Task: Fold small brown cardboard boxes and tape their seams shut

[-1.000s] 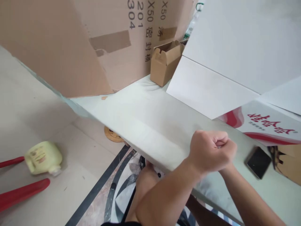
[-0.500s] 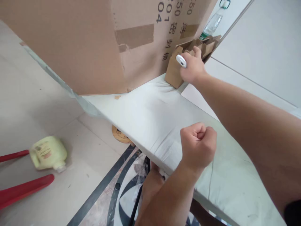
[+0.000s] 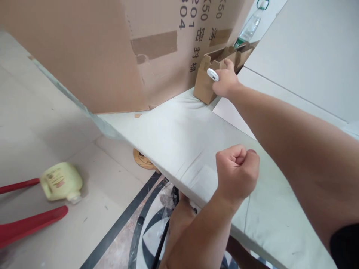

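Note:
My right hand [image 3: 226, 80] reaches to the far end of the bench. Its fingers are curled round a small white round-ended tool [image 3: 212, 74] with a dark slot; the rest of the tool is hidden in the hand. The index finger sticks out over a row of brown cardboard boxes [image 3: 204, 86] with cut-out top flaps. The hand overlaps the nearest box; whether it touches it, I cannot tell. Closer to me, my left hand [image 3: 238, 172] is a closed fist above the bench, with nothing showing in it.
A large printed carton [image 3: 112, 74] stands on the cloth-covered bench [image 3: 179, 130]. Behind the small boxes is a clear plastic bottle [image 3: 249, 28], beside a white panel [image 3: 308, 63]. On the floor lie a yellow jug [image 3: 61, 182] and red handles [image 3: 36, 224]. A wooden disc [image 3: 143, 160] shows under the bench.
The view has shifted slightly, so the carton, boxes and bottle appear a little farther left. My right hand sits slightly lower against the boxes. My left fist stays almost still.

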A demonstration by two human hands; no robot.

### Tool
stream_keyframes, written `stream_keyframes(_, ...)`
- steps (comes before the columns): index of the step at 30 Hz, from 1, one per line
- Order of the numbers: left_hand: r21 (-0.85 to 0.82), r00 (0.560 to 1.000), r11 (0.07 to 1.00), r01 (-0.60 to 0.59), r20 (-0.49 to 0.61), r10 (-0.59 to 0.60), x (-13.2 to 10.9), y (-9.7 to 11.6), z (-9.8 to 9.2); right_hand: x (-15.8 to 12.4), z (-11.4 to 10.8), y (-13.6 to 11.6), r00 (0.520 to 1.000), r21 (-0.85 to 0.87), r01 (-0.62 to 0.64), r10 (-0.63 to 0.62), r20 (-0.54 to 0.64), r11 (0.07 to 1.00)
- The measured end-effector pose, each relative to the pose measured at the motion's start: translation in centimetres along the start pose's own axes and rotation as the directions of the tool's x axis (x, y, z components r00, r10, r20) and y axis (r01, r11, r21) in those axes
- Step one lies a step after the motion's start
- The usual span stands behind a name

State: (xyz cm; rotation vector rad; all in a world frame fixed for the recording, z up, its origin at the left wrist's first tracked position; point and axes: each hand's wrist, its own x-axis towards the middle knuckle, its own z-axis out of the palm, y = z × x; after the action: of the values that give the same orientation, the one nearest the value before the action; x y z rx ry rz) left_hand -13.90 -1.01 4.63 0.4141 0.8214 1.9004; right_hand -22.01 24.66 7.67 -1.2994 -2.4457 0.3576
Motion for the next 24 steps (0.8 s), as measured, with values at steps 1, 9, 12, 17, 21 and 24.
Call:
stream_keyframes(1,0.001,1.0,1.0,0.002,-0.005,-0.002,0.0,0.0,0.0,0.6,0.3,0.4,1.0,0.018,0.004,-0.005,0.03,1.0)
stream_keyframes(9,-0.007,1.0,1.0,-0.017,-0.022,0.017,0.4,-0.2,0.5,2.5,2.6,4.0,0.997,0.095,0.071,-0.071,-0.005,0.993)
stream_keyframes(12,-0.014,0.999,0.999,-0.032,-0.004,0.032,0.0,-0.4,0.9,0.3,2.5,4.5,0.996,0.102,0.076,-0.071,-0.044,0.992)
stream_keyframes(17,-0.011,0.989,0.989,-0.146,0.036,0.147,-1.0,0.3,1.1,-6.8,1.6,5.3,0.98,0.268,0.17,-0.134,-0.149,0.948)
stream_keyframes(21,0.031,0.948,0.948,-0.317,-0.006,0.317,-1.5,1.4,0.7,-13.7,-0.2,6.0,0.967,0.369,0.203,-0.128,-0.219,0.907)
stream_keyframes(24,0.065,0.899,0.9,-0.431,-0.047,0.435,-1.8,2.0,0.5,-18.5,-2.0,6.6,0.96,0.417,0.205,-0.099,-0.261,0.886)
